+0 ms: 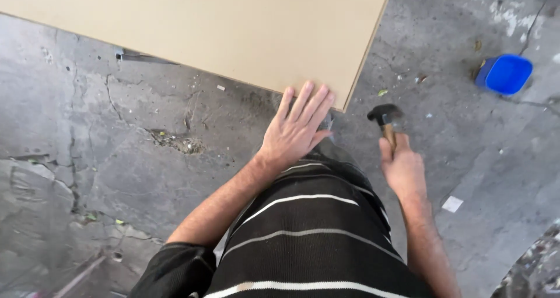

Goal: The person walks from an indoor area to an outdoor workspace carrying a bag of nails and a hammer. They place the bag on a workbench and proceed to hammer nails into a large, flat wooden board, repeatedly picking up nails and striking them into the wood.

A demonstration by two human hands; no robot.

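Note:
A large tan board (233, 23) lies flat over the cracked concrete floor, its near corner pointing toward me. My left hand (296, 127) rests flat, fingers spread, on that corner and holds nothing. My right hand (402, 168) is closed around the wooden handle of a hammer (387, 120), whose dark metal head is raised just right of the board's corner, apart from it.
A blue plastic tub (505, 73) sits on the floor at the right. A small white scrap (452, 204) lies near my right arm. A patch of debris (178, 141) and deep cracks mark the floor at the left. My striped shirt fills the bottom centre.

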